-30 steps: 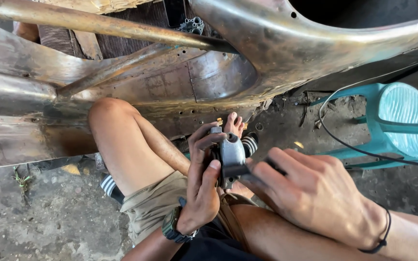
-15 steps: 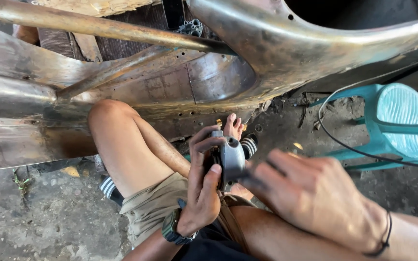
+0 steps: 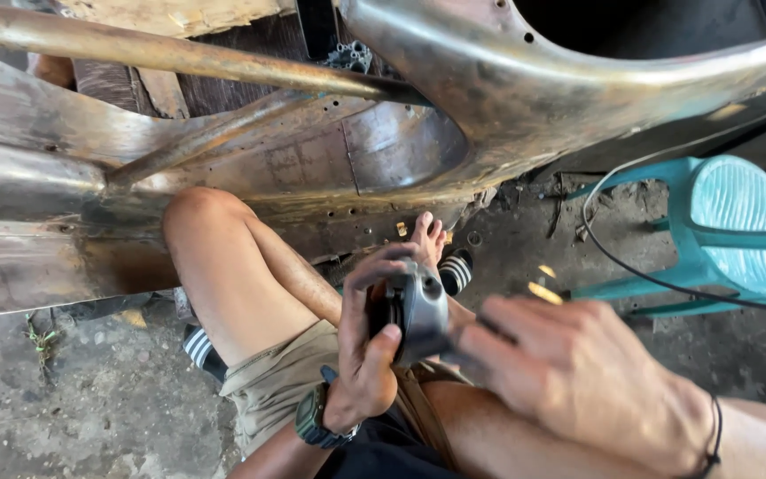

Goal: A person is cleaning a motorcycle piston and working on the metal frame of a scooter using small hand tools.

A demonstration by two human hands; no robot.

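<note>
Gripping a grey power tool over my lap w/ left hand, fingers curled round its head. Right hand closed on the rear handle, blurred. Step: readying the tool. Next move, I judge, calls for a steady two-hand hold toward the bare metal body panel.

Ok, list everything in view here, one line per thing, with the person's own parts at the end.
power tool: one, grey and black, over the lap, held.
bare metal body shell: one, brown and rusty, across the top.
metal tube: one, brassy, slanting across the shell.
plastic stool: one, teal, lying on its side at right.
cable: one, black, running past the stool.
concrete floor: grey, stained.
sandals: two, black and white striped, on the floor.
wristwatch: one, dark, left wrist.
wrist cord: one, black, right wrist.
shorts: khaki.
left hand: grips the tool.
right hand: blurred, at the tool's rear.
</note>
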